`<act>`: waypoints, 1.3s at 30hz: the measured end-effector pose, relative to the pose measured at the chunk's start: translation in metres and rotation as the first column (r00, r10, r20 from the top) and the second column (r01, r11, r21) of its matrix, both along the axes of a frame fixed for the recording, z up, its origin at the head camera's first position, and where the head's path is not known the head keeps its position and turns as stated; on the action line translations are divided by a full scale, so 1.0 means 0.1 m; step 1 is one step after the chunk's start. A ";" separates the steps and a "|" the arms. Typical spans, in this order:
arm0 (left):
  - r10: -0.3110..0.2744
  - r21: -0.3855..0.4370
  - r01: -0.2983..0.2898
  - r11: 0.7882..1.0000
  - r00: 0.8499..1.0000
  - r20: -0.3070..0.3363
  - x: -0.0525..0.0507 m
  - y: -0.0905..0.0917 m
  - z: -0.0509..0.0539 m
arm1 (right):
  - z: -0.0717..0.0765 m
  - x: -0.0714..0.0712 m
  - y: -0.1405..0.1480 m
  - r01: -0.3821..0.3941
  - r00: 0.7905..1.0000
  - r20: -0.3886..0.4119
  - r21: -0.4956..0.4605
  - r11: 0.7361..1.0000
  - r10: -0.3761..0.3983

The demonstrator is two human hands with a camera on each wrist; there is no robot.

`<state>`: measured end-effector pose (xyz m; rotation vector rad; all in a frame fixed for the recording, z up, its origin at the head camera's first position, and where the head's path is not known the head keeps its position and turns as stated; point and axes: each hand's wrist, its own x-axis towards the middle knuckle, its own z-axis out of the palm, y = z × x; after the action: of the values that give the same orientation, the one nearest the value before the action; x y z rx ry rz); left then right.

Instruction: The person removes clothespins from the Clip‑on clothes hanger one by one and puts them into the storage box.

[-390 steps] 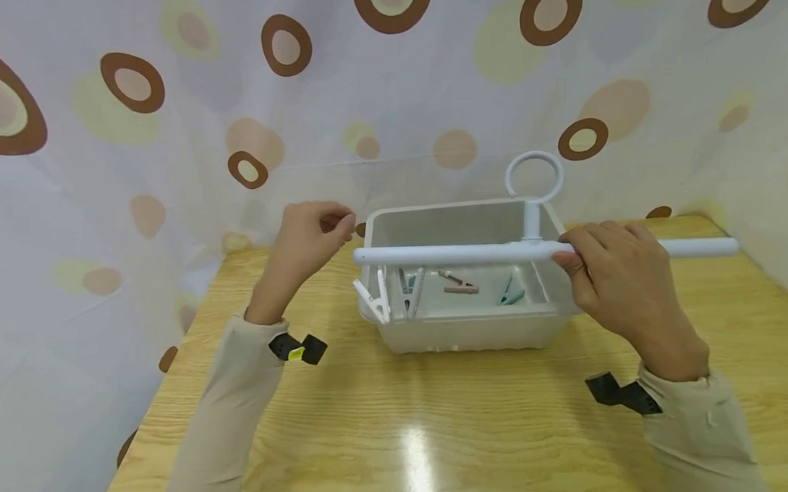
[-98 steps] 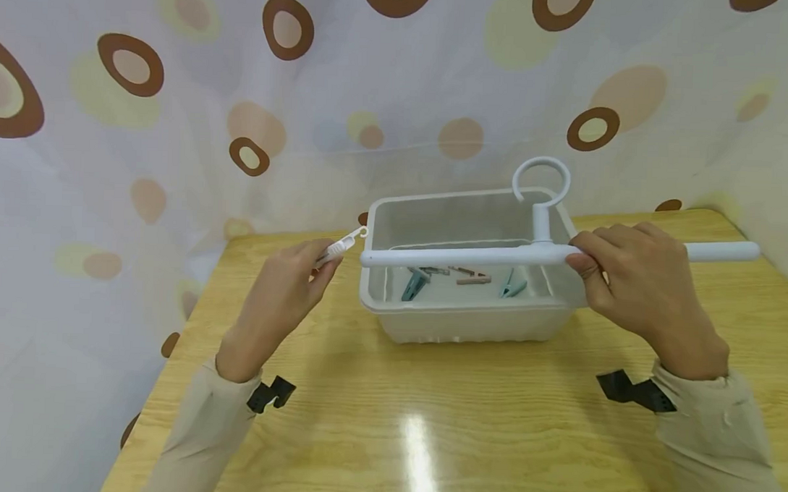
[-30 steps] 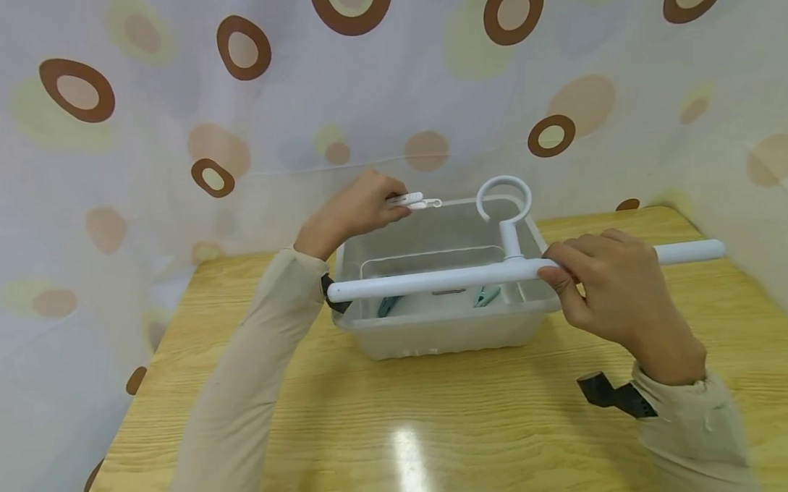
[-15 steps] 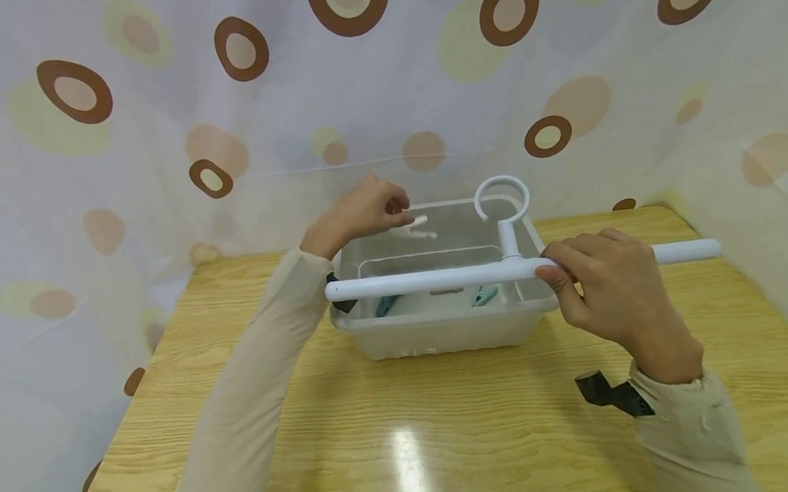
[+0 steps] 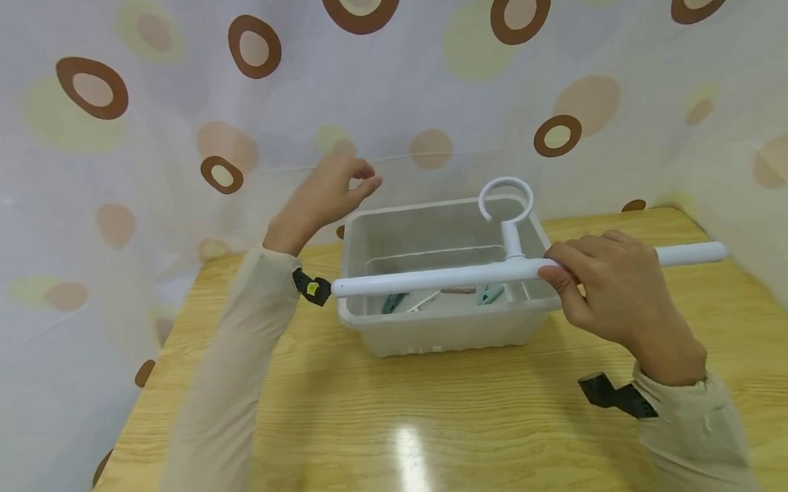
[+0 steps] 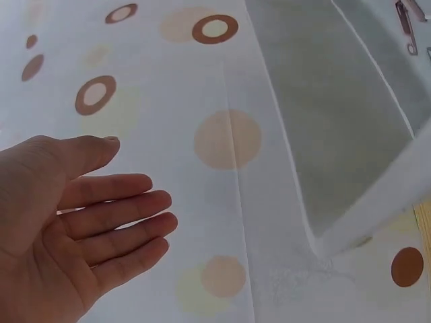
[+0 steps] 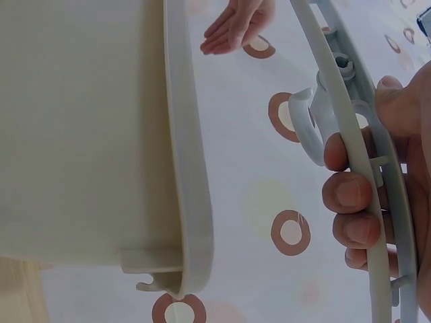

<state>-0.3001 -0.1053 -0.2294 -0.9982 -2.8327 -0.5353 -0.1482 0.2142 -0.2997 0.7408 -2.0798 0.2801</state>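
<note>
My right hand [image 5: 617, 297] grips the bar of a white plastic hanger [image 5: 425, 280], fingers curled round it in the right wrist view. The hanger has a ring-shaped hook [image 5: 506, 199] and is held across the near part of a whitish plastic bin [image 5: 456, 339]. Empty, with fingers loosely extended, my left hand [image 5: 327, 189] hovers beyond the bin's left end; the left wrist view shows its bare palm [image 6: 40, 256]. Inside the bin lie a white clothespin [image 5: 424, 302], a dark teal one [image 5: 393, 302], a brownish one [image 5: 458, 290] and a light teal one [image 5: 491, 294], partly hidden by the bar.
The bin stands on a wooden table [image 5: 336, 418] near its back edge. Behind hangs a pale sheet [image 5: 399, 94] with brown and beige ovals, which also covers the sides. Black wrist cameras sit on the left sleeve [image 5: 234, 342] and right sleeve [image 5: 694, 423].
My left hand held a white clothespin beside, then over the bin, and let it drop in. That hand has since drawn back left. The right hand has kept its grip on the hanger.
</note>
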 end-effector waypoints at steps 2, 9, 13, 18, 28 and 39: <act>0.017 -0.020 -0.017 1.000 1.000 0.003 0.06 -0.07 -0.04 | -0.01 -0.01 -0.02 -0.005 1.000 -0.005 -0.005 1.000 0.005; 0.095 -0.154 -0.080 0.985 0.991 0.092 0.36 -0.20 -0.40 | -0.02 0.02 -0.05 0.017 1.000 0.018 -0.024 1.000 -0.017; 0.066 -0.168 -0.043 0.985 0.989 0.132 0.46 -0.20 -0.64 | -0.06 0.08 -0.04 0.002 0.999 0.046 0.004 1.000 -0.002; 0.052 -0.147 -0.029 0.989 0.987 0.155 0.53 -0.16 -0.83 | -0.13 0.17 -0.08 -0.029 0.997 0.068 0.073 0.997 0.024; 0.098 -0.134 -0.073 0.988 0.978 0.185 0.57 -0.12 -0.92 | -0.26 0.47 -0.12 -0.048 0.992 0.126 0.145 0.988 0.030; 0.134 -0.144 -0.108 0.984 0.973 0.188 0.60 -0.13 -0.94 | -0.50 0.83 -0.24 -0.113 0.971 0.225 0.116 0.987 0.085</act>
<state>-0.2401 -0.1185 -0.3230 -0.8255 -3.1169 -0.4625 -0.0654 0.1898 -0.3497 0.9283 -2.2894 0.2977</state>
